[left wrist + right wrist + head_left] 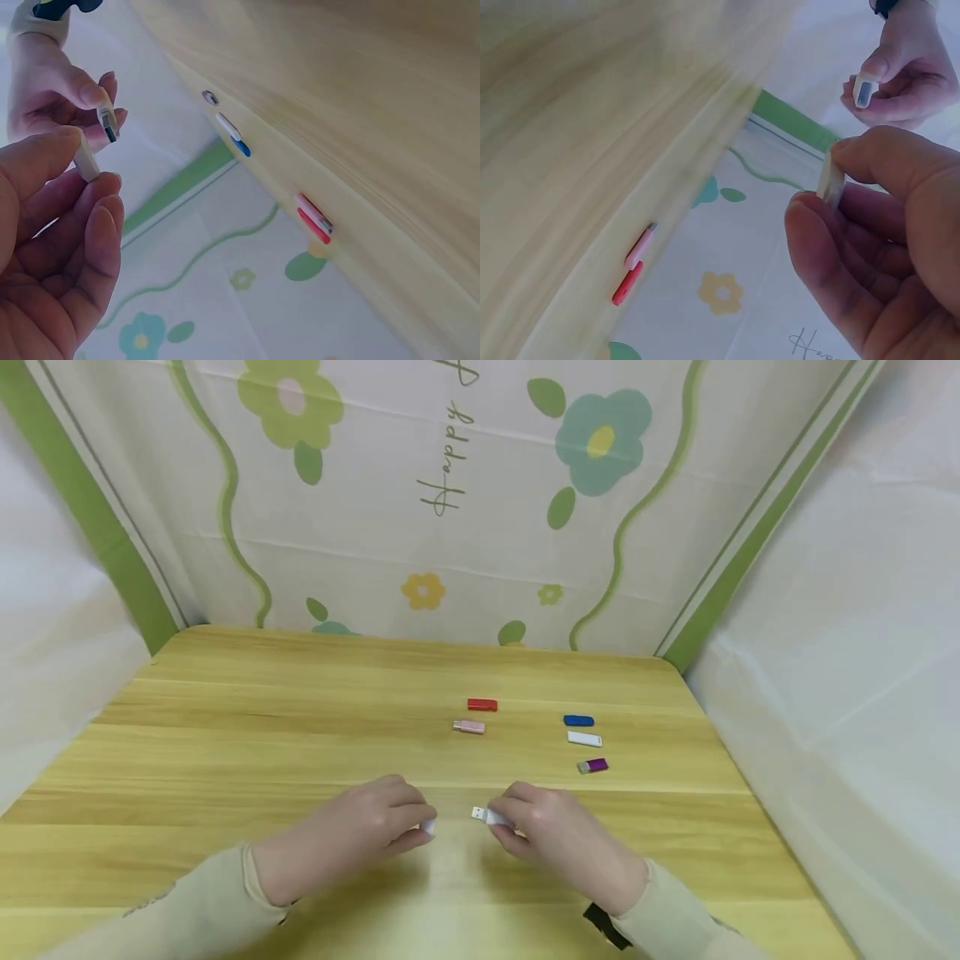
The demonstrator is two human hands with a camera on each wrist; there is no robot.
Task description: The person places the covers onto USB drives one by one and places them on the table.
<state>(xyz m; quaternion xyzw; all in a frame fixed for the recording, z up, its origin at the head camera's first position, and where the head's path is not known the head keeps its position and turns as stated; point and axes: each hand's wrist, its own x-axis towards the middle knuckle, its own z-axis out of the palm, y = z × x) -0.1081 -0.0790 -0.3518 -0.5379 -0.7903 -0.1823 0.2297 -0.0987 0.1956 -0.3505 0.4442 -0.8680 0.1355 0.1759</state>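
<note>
Between thumb and fingers, my left hand pinches a small white cap. The cap's dark hollow opening shows in the right wrist view. My right hand grips a white USB flash drive by its body, mostly hidden under the fingers. Its bare metal plug points toward the cap. In the head view, a short gap separates the two pieces, both held low over the near middle of the wooden table.
Beyond the hands lie a red flash drive and a pink one. Farther right are blue, white and purple drives. A floral curtain hangs behind the table's far edge, with pale sheets at both sides.
</note>
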